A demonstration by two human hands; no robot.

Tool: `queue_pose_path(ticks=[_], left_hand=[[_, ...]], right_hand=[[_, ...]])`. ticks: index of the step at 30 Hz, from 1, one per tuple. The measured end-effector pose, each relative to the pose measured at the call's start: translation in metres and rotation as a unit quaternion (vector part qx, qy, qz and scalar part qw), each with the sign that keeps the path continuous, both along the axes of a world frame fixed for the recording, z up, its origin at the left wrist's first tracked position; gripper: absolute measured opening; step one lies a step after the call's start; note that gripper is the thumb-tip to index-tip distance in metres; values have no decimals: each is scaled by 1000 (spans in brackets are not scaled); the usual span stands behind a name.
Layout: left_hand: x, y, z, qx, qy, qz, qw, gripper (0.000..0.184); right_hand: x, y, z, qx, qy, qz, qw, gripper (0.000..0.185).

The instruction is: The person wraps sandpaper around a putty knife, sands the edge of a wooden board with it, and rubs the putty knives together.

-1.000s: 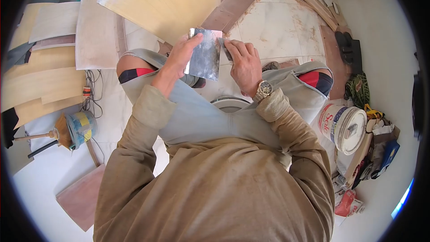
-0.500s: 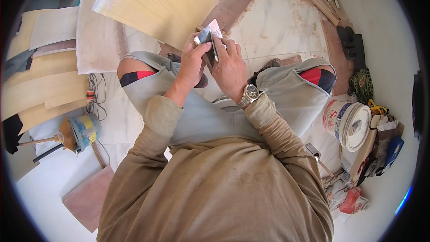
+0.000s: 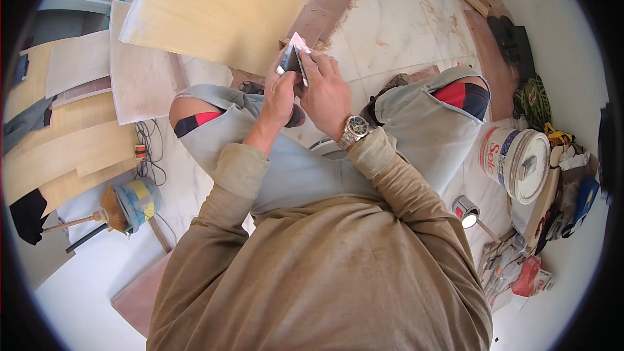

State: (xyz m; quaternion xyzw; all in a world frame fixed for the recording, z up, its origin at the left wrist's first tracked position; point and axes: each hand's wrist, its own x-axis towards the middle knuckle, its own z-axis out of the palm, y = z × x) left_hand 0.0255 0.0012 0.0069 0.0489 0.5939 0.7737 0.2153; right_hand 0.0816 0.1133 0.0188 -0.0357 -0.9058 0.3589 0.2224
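- Plate (image 3: 292, 60) of shiny metal, up in the air between the spread knees, tilted, a pinkish corner pointing away from the body, and both hands are on it!
- Left hand (image 3: 279, 96): fingers clasping the plate's near left side, thumb folded over the edge closest to the body.
- Right hand (image 3: 327, 94): fingers bent and bunched against the plate's right side; whether they pinch a separate piece too, I cannot tell, the knuckles cover it. Wristwatch (image 3: 357, 127) gleaming at the cuff.
- Just beyond the hands, a big pale-yellow panel (image 3: 214, 13) fans out, brown boards beside it, on a marbled tile floor (image 3: 387, 19) streaked with tan dust.
- Below the hands, faded jeans (image 3: 292, 169), slit at the knees, red and black cloth peeking through.
- Over on the left: layered wooden panels, a tangled cable (image 3: 151, 149) and a blue bucket (image 3: 140, 201).
- Across to the right: a lidded white bucket (image 3: 510, 162) with red lettering, a small tin (image 3: 465, 210) near it, black slippers (image 3: 506, 39) by the wall.
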Motion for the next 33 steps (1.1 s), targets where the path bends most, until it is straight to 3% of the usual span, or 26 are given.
queue_pose_path(ticks=[1, 4, 7, 9, 13, 17, 20, 21, 24, 27, 30, 33], left_hand=[[-1, -2, -4, -34, 9, -7, 999, 41], [0, -2, -1, 13, -41, -3, 999, 31], [1, 0, 14, 62, -62, 41, 995, 35], [-4, -16, -20, 69, -87, 28, 993, 39], [24, 13, -11, 34, 21, 10, 999, 37], [16, 17, -9, 121, -72, 80, 987, 39], [2, 1, -4, 111, -137, 85, 981, 40], [1, 2, -2, 113, -128, 67, 983, 32], [0, 6, -16, 71, -135, 70, 986, 30], [-16, 4, -51, -21, -201, 74, 977, 24], [-50, 9, -111, -62, -254, 119, 958, 25], [-80, 12, -161, -143, -213, 144, 956, 23]], right_hand=[[0, 0, -2, -1, 0, 0, 1000, 62], [1, 0, -5, 8, -5, 9, 1000, 62], [1, -1, -3, 24, -10, 33, 999, 60], [2, -4, -6, 19, -6, 45, 999, 58], [-16, 4, -18, -25, -64, -58, 996, 53], [-9, 15, -13, -41, -44, -29, 998, 52], [1, 7, -12, 16, 0, 24, 1000, 53], [4, 6, -14, 28, -1, 43, 999, 54], [0, 3, -34, 24, -25, 19, 999, 51], [-8, 1, -63, -3, -97, 18, 995, 42], [-14, 19, -106, -50, -285, 6, 957, 27], [-10, 54, -136, -198, -387, -159, 886, 26]])
